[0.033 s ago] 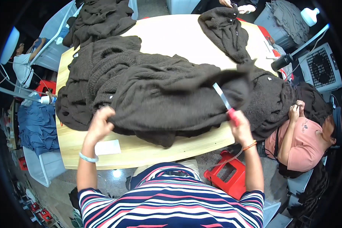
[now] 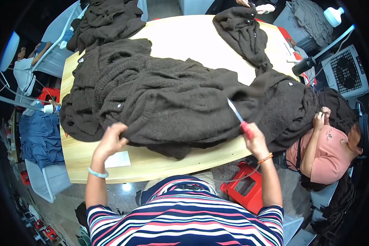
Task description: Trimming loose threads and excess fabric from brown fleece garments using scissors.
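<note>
A dark brown fuzzy knit garment lies crumpled across the wooden table in front of me. At its near left edge my left hand pinches the cloth between thumb and fingers. In my right hand is a red-handled tool with a narrow silver blade pointing away over the garment. Whether it is a knife or snips I cannot tell. The garment's right part stands raised and blurred beyond the blade. I cannot make out whether my right fingers also hold cloth.
More brown garments are heaped at the far left and a button-fronted one at the far right. A white slip lies on the table. A red stool stands below. A co-worker in pink sits at right. Lamps flank the table.
The raised right part of the garment has dropped lower. My left hand has come slightly nearer to me. My right hand has shifted a little left and down with the tool.
</note>
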{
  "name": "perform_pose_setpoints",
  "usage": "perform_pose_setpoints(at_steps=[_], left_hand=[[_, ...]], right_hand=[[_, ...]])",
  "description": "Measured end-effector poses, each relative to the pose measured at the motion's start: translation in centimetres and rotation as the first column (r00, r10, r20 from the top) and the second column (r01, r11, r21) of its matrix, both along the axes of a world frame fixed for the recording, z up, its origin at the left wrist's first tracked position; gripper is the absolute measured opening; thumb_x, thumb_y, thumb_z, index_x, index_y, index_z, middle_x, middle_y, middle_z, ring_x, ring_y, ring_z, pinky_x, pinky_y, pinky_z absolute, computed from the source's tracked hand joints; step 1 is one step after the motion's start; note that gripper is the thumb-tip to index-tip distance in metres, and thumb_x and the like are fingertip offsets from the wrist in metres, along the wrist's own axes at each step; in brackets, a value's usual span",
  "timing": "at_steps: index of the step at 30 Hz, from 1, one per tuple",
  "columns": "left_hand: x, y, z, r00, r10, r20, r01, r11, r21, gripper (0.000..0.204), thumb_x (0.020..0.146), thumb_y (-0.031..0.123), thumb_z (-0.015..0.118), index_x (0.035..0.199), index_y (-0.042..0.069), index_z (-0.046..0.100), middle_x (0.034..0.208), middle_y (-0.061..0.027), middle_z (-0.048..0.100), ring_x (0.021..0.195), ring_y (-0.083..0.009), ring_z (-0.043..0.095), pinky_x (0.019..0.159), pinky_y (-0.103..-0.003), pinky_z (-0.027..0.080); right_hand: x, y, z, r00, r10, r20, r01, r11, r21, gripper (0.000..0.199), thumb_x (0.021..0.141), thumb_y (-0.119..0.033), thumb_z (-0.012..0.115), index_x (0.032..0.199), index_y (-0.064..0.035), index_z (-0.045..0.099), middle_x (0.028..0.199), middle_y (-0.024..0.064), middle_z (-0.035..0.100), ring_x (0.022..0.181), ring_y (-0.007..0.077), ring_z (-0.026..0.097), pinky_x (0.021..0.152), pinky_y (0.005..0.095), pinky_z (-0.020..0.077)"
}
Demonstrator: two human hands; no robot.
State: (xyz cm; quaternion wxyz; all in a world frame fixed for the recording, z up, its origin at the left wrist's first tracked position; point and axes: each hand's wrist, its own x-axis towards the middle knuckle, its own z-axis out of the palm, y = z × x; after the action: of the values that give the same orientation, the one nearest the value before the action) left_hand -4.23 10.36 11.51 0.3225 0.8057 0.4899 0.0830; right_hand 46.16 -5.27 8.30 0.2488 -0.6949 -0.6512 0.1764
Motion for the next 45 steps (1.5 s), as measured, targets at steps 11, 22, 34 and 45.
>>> perform_pose_setpoints(at_steps=[11,22,34,45], left_hand=[[14.6,-1.2,2.4,0.959,-0.282,-0.009,0.262,0.878,0.4,0.111,0.054,0.036,0.091,0.148,0.012,0.036,0.135,-0.0182,0.046,0.118,-0.0335,0.049,0.095,-0.044,0.04],[17.4,0.1,-0.6,0.867,-0.111,0.485,0.122,0.993,0.008,0.021,0.089,0.0,0.06,0.108,-0.001,0.068,0.098,-0.0101,0.071,0.087,-0.0208,0.068,0.083,-0.031,0.053],[15.0,3.8,-4.4,0.532,0.592,0.606,-0.003,0.717,-0.697,0.029,0.087,-0.005,0.067,0.116,-0.006,0.064,0.102,-0.0077,0.07,0.089,-0.012,0.066,0.084,-0.023,0.053],[13.4,3.3,-4.9,0.584,0.533,0.612,0.004,0.752,-0.659,0.03,0.087,-0.006,0.064,0.117,-0.005,0.064,0.104,-0.0083,0.07,0.09,-0.0113,0.066,0.083,-0.024,0.053]], right_hand=[[-2.3,-2.8,1.9,0.99,-0.131,-0.042,0.126,0.986,-0.107,0.034,0.084,0.0,0.064,0.117,-0.0039,0.06,0.105,0.016,0.062,0.099,0.0363,0.063,0.085,0.04,0.0504],[-2.0,-2.4,2.7,0.983,-0.175,-0.062,0.167,0.98,-0.108,0.039,0.087,-0.008,0.066,0.125,-0.0115,0.059,0.112,0.0151,0.064,0.103,0.0374,0.063,0.086,0.0425,0.0522],[-9.9,-0.1,9.2,0.988,0.148,-0.045,-0.155,0.948,-0.279,0.037,0.088,-0.031,0.067,0.119,-0.0112,0.06,0.074,0.0193,0.067,0.071,0.0386,0.068,0.066,0.0478,0.0537],[-12.6,1.8,8.8,0.962,0.272,-0.009,-0.262,0.917,-0.301,0.032,0.092,-0.03,0.063,0.119,-0.0116,0.06,0.068,0.0174,0.066,0.066,0.0376,0.066,0.063,0.0465,0.0526]])
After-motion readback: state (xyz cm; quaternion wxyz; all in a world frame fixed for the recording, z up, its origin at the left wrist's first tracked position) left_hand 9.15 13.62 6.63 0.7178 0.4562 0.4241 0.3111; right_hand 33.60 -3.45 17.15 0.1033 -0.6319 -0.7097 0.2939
